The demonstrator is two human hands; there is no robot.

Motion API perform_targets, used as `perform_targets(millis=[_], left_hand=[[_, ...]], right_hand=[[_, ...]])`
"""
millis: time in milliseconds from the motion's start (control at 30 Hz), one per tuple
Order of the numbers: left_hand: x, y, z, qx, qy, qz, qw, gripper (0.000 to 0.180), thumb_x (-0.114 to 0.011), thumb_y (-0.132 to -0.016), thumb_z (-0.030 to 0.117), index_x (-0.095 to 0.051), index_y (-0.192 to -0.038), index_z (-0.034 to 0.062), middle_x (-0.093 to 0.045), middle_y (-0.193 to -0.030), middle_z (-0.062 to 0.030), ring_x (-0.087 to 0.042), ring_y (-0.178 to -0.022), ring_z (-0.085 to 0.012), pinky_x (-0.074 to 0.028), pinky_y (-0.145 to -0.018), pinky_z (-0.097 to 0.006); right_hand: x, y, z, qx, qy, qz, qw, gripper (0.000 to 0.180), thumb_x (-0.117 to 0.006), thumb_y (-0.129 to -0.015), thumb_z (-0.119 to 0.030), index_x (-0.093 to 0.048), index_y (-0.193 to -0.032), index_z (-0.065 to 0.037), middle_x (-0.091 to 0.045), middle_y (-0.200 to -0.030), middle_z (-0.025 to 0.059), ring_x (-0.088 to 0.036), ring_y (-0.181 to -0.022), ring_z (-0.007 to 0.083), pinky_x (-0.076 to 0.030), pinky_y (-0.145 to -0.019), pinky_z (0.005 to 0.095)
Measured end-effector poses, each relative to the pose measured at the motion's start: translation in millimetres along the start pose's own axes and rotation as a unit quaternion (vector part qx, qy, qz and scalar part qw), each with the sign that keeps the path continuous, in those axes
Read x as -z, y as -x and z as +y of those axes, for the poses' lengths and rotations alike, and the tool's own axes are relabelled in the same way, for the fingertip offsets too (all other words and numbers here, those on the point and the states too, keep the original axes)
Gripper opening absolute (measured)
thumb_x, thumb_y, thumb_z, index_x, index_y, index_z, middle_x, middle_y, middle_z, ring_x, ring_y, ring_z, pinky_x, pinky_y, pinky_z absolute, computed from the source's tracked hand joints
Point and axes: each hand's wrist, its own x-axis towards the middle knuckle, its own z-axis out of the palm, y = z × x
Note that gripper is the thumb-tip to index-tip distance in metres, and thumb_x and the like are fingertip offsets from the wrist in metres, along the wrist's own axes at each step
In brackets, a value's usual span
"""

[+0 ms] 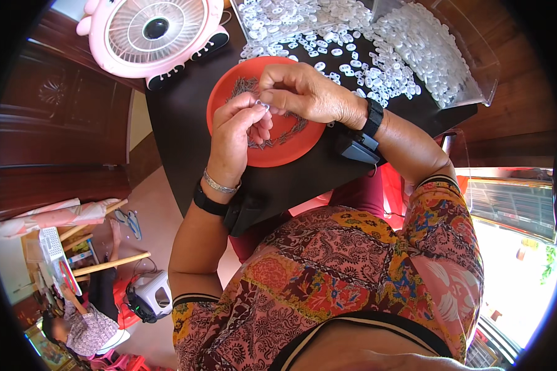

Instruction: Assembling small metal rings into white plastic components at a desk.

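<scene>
My left hand (236, 133) and my right hand (306, 94) meet over an orange-red plate (278, 154) on a dark table (185, 130). Together their fingertips pinch one small white plastic ring (262, 104). Thin dark metal pieces (244, 86) lie scattered on the plate under the hands. Both wrists wear black bands, and the left one also has a silver bracelet. A large heap of the same white rings (377, 62) lies just beyond the plate.
A pink desk fan (155, 31) stands at the table's far left. A clear plastic container (470, 55) holds more white rings at the far right. Another person (83, 321) sits on the floor at lower left beside a small stool (151, 297).
</scene>
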Motion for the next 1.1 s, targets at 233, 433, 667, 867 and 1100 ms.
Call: perform_targets(millis=[233,433,667,867,1100], left_hand=[[-1.4,-0.2,1.1,-0.009,0.009,0.006,1.0,0.02,-0.05,-0.088,0.018,-0.061,-0.081,0.0021,-0.058,-0.068,-0.0027,-0.052,-0.055,-0.0079,-0.039,-0.049,-0.019],[-2.1,2.1,1.4,-0.016,-0.012,-0.024,1.0,0.02,-0.051,-0.088,0.019,-0.062,-0.084,0.0025,-0.061,-0.074,-0.0038,-0.054,-0.06,-0.0084,-0.04,-0.053,-0.02],[-2.2,1.7,0.5,-0.038,-0.007,-0.029,0.999,0.02,-0.051,-0.088,0.018,-0.062,-0.083,0.0026,-0.064,-0.079,-0.006,-0.055,-0.063,-0.009,-0.041,-0.055,-0.021],[0.7,1.4,-0.4,-0.059,0.013,-0.012,0.998,0.018,-0.051,-0.087,0.015,-0.062,-0.08,0.0015,-0.064,-0.078,-0.0069,-0.055,-0.062,-0.0095,-0.041,-0.055,-0.021],[0.5,1.5,0.5,-0.077,0.028,-0.011,0.997,0.018,-0.051,-0.086,0.013,-0.062,-0.08,0.0006,-0.064,-0.079,-0.0073,-0.055,-0.062,-0.0094,-0.041,-0.055,-0.02]], right_hand=[[0.9,-0.3,-1.6,-0.028,-0.046,-0.005,0.999,0.018,-0.054,-0.096,-0.02,-0.055,-0.089,-0.003,-0.055,-0.075,-0.0016,-0.053,-0.07,0.0043,-0.045,-0.063,0.0206],[-1.3,-2.2,1.2,0.022,-0.078,0.039,0.996,0.02,-0.054,-0.096,-0.021,-0.056,-0.088,-0.003,-0.055,-0.074,-0.0019,-0.052,-0.068,0.0036,-0.043,-0.058,0.02],[0.7,-1.1,1.0,-0.005,-0.1,0.005,0.995,0.018,-0.055,-0.095,-0.02,-0.058,-0.09,-0.003,-0.057,-0.072,-0.0023,-0.052,-0.066,0.0032,-0.043,-0.058,0.0198],[-1.4,-1.4,3.9,-0.013,-0.067,0.021,0.997,0.016,-0.058,-0.093,-0.018,-0.06,-0.09,-0.003,-0.059,-0.073,-0.0012,-0.054,-0.066,0.005,-0.046,-0.059,0.0215],[-1.7,-1.2,3.2,-0.019,-0.064,0.024,0.997,0.015,-0.059,-0.093,-0.018,-0.06,-0.091,-0.003,-0.06,-0.073,-0.0004,-0.055,-0.066,0.0054,-0.047,-0.059,0.0219]])
